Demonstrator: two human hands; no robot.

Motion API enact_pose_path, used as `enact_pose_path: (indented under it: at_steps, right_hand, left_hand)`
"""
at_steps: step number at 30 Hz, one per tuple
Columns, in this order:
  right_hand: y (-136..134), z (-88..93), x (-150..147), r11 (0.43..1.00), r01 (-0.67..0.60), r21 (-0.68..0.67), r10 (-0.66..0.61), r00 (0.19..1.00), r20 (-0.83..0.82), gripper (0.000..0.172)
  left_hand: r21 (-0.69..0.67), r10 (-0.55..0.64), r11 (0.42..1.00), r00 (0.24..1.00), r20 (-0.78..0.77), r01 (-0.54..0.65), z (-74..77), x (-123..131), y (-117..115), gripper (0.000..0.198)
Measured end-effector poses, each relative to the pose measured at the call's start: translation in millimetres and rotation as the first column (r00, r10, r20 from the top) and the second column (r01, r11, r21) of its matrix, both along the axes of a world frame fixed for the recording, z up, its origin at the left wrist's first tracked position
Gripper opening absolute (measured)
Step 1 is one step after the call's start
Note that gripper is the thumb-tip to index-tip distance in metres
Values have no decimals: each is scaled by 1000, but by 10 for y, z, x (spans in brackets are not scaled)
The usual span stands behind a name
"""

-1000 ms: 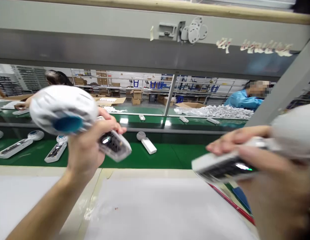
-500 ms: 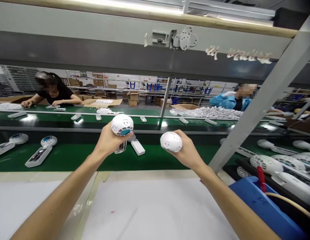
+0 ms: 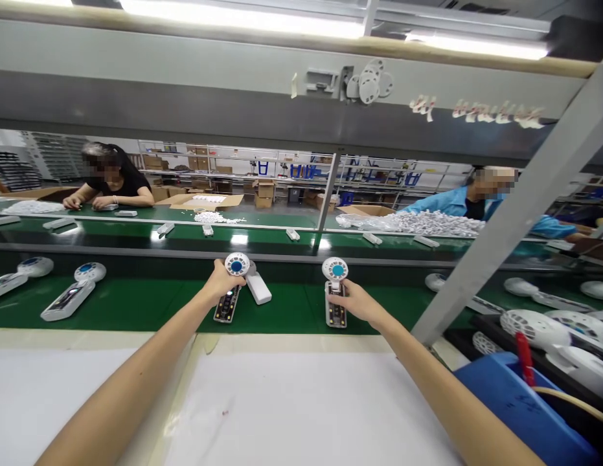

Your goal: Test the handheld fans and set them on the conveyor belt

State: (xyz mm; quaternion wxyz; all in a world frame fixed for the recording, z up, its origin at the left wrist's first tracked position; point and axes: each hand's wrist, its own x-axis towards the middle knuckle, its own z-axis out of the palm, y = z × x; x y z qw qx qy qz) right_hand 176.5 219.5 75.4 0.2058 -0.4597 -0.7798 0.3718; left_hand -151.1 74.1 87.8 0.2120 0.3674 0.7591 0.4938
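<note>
Closed round a white handheld fan [image 3: 237,264] with a dark blue centre is my left hand [image 3: 218,285]. Its handle is uncovered and shows a dark circuit board. My right hand [image 3: 357,301] grips the side of a second handheld fan [image 3: 335,268], which has a teal centre and an uncovered handle too. Both fans are at the green conveyor belt [image 3: 291,314]; whether their handles rest on it I cannot tell. Just right of the left fan lies another white fan [image 3: 259,288], back side up.
More fans lie on the belt at left [image 3: 72,301]. Near right, a blue bin [image 3: 515,408] holds a red-handled tool [image 3: 525,358], below a slanted metal post [image 3: 495,194]. White sheeting [image 3: 306,401] covers the near table. Two people sit across a far belt with piles of white parts [image 3: 437,223].
Both fans have tipped, so their faces and open handles now point toward me. My hands have lowered them toward the belt. The view has shifted slightly.
</note>
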Motion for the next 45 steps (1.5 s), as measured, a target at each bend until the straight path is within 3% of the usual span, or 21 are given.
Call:
enact_pose_path:
  at_steps: [3, 7, 10, 13, 16, 20, 24, 28, 35, 39, 42, 45]
  right_hand:
    - [7, -21, -8, 1000, 5, 25, -8, 993, 114, 42]
    - [-68, 82, -10, 997, -19, 71, 5, 982, 188, 33]
    - [-76, 166, 15, 993, -3, 115, -21, 977, 211, 37]
    - [-10, 201, 68, 988, 17, 152, -53, 972, 231, 38]
    - [62, 210, 128, 982, 56, 182, -105, 957, 269, 37]
    - [88, 236, 180, 975, 84, 208, -146, 941, 306, 35]
    - [106, 261, 222, 972, 73, 225, -147, 930, 336, 33]
    - [190, 259, 306, 964, 98, 246, -195, 892, 409, 34]
    - [378, 204, 467, 951, 158, 265, -275, 826, 493, 41]
    - [447, 178, 522, 951, 173, 255, -284, 814, 507, 40]
    - [495, 152, 543, 947, 190, 261, -301, 810, 503, 40]
    - [541, 107, 550, 941, 194, 276, -312, 811, 495, 39]
  left_hand:
    - [-74, 90, 992, 990, -109, -98, -190, -113, 59, 71]
    - [-173, 132, 966, 945, -299, -190, -362, -208, 55, 72]
    - [-183, 118, 956, 873, -472, -229, -383, -182, 11, 65]
    - [-169, 32, 971, 794, -607, -169, -334, -102, -6, 50]
    - [-235, -117, 971, 754, -646, -50, -321, -24, 23, 41]
    - [-350, -267, 936, 728, -631, 40, -432, 55, 52, 44]
    - [-376, -235, 926, 714, -659, -42, -527, 119, 41, 45]
    - [-357, -144, 920, 709, -691, -162, -497, 116, 27, 47]
    - [-396, -44, 882, 794, -606, -254, -390, -82, -30, 68]
    - [-344, 62, 901, 865, -498, -264, -367, -215, -72, 71]
    - [-266, 122, 938, 931, -344, -221, -285, -337, -84, 77]
    - [-169, 112, 978, 992, -65, -122, -101, -404, -70, 74]
